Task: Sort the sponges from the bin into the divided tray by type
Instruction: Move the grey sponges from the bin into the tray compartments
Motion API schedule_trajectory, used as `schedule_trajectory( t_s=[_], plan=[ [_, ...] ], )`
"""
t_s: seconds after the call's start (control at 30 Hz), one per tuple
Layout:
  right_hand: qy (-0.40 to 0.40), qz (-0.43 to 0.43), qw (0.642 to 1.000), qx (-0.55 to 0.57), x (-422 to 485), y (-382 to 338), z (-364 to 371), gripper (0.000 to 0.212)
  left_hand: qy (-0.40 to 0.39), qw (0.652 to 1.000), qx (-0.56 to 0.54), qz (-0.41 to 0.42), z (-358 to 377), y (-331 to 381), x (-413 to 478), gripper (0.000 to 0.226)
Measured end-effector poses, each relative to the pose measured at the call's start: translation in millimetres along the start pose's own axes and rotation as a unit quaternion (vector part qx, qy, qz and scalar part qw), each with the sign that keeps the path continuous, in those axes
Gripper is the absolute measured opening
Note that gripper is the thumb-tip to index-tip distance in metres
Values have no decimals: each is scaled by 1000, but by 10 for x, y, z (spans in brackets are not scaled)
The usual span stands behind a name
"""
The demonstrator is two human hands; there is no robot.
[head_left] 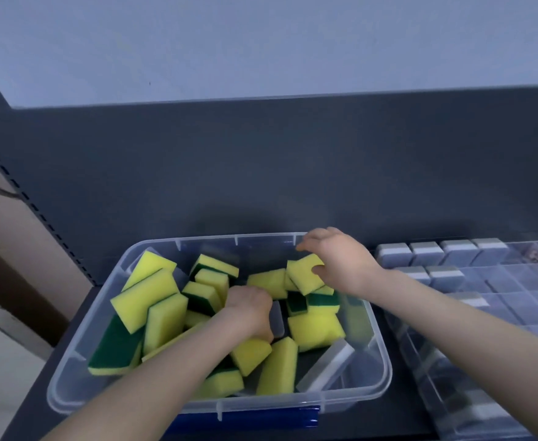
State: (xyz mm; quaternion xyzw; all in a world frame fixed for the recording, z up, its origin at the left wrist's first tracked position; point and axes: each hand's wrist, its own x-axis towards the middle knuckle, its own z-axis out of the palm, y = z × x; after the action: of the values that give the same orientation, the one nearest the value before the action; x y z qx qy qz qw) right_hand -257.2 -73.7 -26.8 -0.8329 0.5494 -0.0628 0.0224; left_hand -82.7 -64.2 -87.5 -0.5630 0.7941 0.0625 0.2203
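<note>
Two bare forearms are seen entering from the bottom of the frame and reaching into a clear plastic bin (379, 374) at lower centre. A blue strip (245, 418) is visible under the bin's near edge. The bin is filled with loose yellow sponges (153, 297), many backed with dark green scouring pads, lying tilted and overlapping. A white sponge (326, 366) is leaned against the bin's lower right corner.

The left hand (250, 308) is sunk among the sponges in the middle of the bin, knuckles up and fingers curled downward. Whether anything is grasped there cannot be told, since the fingertips are hidden.

Further back and to the right, the right hand (334, 262) is closed around a yellow sponge (305, 275), with the thumb pressed on its upper face and the fingers spread behind it near the bin's far rim.

At the right edge of the frame, a clear divided tray (515, 313) is set just beside the bin. Grey-and-white sponges (426, 253) are lined up in its far compartments; its nearer compartments are too blurred to read.

Everything is set on a dark shelf (388, 412), with a dark back panel (261, 170) rising behind and a pale wall (261, 43) above it.
</note>
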Motion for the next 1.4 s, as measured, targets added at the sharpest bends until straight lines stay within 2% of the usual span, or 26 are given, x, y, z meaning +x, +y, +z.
schedule_trajectory(
  t_s=[0.07,0.17,0.23,0.33,0.4,0.53,0.6,0.67,0.77,0.83,0.9,1.0,1.1,1.17,1.23,1.4],
  plan=[
    [46,-7,998,46,-87,5,10,47,28,999,-26,-10,-83,-46,-66,35],
    [84,10,989,119,-175,-11,-5,38,120,986,-114,-36,-274,-189,-197,42],
    [77,27,980,180,-191,-67,-29,33,195,965,-165,-51,-397,-245,-289,50],
    [24,58,953,298,-170,-199,-51,34,301,936,-176,-55,-508,-176,-379,53],
    [20,79,935,344,-144,-265,-30,18,342,922,-172,-53,-553,-72,-405,53],
    [91,108,946,292,-144,-140,-78,22,390,895,-215,-33,-591,-7,-469,64],
    [117,122,947,274,-194,0,-175,23,418,881,-220,-10,-594,-5,-531,51],
    [135,136,943,273,-250,135,-251,23,395,889,-230,20,-592,87,-585,31],
    [148,155,929,300,-307,244,-278,23,250,933,-246,79,-501,417,-561,22],
    [151,159,919,327,-339,260,-263,20,150,959,-220,98,-394,658,-468,30],
    [153,157,914,341,-380,258,-238,17,89,978,-152,111,-281,854,-374,42],
    [159,149,909,356,-441,268,-222,15,56,987,-86,122,-178,1010,-295,50],
    [174,153,902,365,-514,349,-245,13,44,986,-125,98,-221,930,-303,56],
    [185,160,896,371,-560,419,-274,12,47,976,-201,73,-313,711,-324,62],
    [189,167,891,378,-583,463,-297,12,65,951,-299,48,-420,425,-374,63],
    [191,165,888,384,-547,401,-300,14,131,825,-550,17,-567,-123,-571,44]
  ],
)
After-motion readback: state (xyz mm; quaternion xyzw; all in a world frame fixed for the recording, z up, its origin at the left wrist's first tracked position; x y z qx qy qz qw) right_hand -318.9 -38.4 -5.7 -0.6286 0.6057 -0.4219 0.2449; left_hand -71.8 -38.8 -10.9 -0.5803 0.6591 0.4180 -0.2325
